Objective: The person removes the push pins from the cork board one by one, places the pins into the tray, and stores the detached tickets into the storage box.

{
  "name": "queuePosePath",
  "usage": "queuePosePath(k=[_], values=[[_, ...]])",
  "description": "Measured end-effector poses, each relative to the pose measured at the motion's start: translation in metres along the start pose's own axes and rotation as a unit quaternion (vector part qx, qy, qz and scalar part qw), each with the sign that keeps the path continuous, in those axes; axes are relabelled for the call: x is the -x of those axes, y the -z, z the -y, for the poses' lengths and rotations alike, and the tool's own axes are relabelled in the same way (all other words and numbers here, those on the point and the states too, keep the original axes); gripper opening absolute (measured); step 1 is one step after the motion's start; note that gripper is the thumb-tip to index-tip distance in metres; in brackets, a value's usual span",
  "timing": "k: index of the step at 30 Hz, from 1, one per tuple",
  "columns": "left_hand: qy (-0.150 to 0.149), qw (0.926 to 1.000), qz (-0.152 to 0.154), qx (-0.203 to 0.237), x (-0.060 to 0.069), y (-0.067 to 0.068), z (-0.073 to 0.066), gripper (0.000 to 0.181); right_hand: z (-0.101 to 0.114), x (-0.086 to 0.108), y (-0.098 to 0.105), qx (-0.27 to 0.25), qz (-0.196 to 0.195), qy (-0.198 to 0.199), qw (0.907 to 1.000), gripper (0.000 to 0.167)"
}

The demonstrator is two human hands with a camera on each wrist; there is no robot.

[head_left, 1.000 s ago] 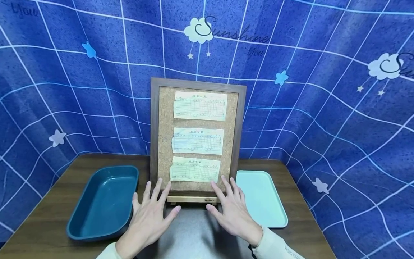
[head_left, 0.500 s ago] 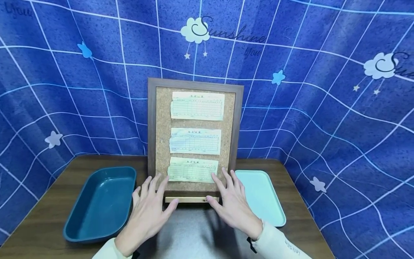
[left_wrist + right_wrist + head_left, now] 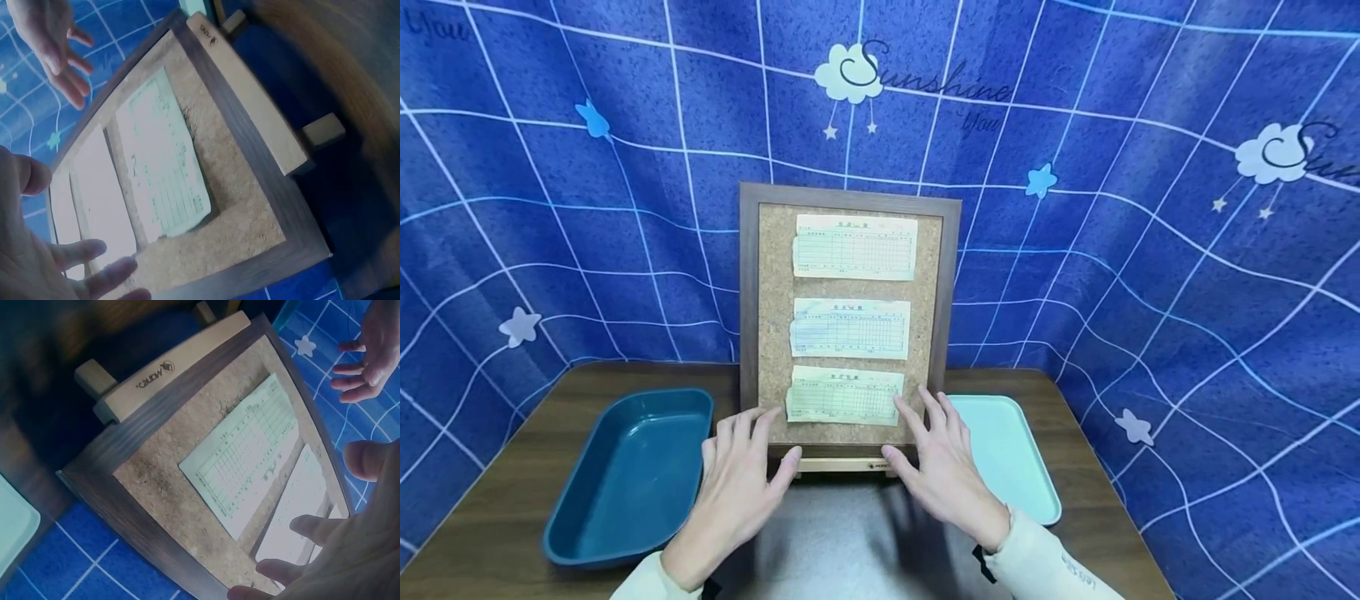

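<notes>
We see the framed cork board (image 3: 853, 289) standing mid-table, three printed slips (image 3: 850, 329) on it in a column, a wooden ledge (image 3: 838, 464) at its foot. Near its lower corners we find the left hand (image 3: 733, 475) and right hand (image 3: 943, 475), both empty, fingers spread. A deep blue tray (image 3: 632, 479) lies left, a pale tray (image 3: 1011, 458) right.

The left hand (image 3: 733, 479) is bending its fingers, which were straighter a second ago, and its index fingertip is shifting outward, left of the bottom slip (image 3: 845, 395). The right hand (image 3: 946, 475) is reaching higher, its index fingertip now overlapping the slip's right edge in the head view. Both thumbs (image 3: 892, 457) are rising level with the ledge (image 3: 838, 464) and spreading farther apart.
</notes>
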State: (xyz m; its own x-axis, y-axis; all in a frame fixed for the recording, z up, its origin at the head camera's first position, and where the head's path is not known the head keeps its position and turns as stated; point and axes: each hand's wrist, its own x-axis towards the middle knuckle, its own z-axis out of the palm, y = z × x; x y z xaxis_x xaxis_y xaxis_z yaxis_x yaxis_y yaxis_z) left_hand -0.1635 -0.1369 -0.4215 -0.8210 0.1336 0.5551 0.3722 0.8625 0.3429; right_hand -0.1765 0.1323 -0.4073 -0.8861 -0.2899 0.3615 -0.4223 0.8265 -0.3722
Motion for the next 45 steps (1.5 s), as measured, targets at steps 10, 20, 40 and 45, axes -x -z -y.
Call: queuePosePath(k=[10,20,40,45], values=[[-0.002,0.996,-0.075,0.048,-0.021,0.013,0.015,0.052,0.003,-0.01,0.005,-0.007,-0.048,0.003,0.9988,0.056],[-0.011,0.991,-0.103,0.084,-0.041,0.017,0.017,0.047,0.006,-0.029,0.015,-0.039,-0.125,0.006,0.9913,0.028],[0.014,0.9895,-0.122,0.076,-0.106,0.019,0.004,0.043,0.016,-0.074,0.033,-0.05,-0.166,0.047,0.9837,0.029],[0.015,0.9899,-0.121,0.072,-0.126,0.021,0.002,0.043,0.018,-0.081,0.035,-0.048,-0.141,0.027,0.9885,0.029]])
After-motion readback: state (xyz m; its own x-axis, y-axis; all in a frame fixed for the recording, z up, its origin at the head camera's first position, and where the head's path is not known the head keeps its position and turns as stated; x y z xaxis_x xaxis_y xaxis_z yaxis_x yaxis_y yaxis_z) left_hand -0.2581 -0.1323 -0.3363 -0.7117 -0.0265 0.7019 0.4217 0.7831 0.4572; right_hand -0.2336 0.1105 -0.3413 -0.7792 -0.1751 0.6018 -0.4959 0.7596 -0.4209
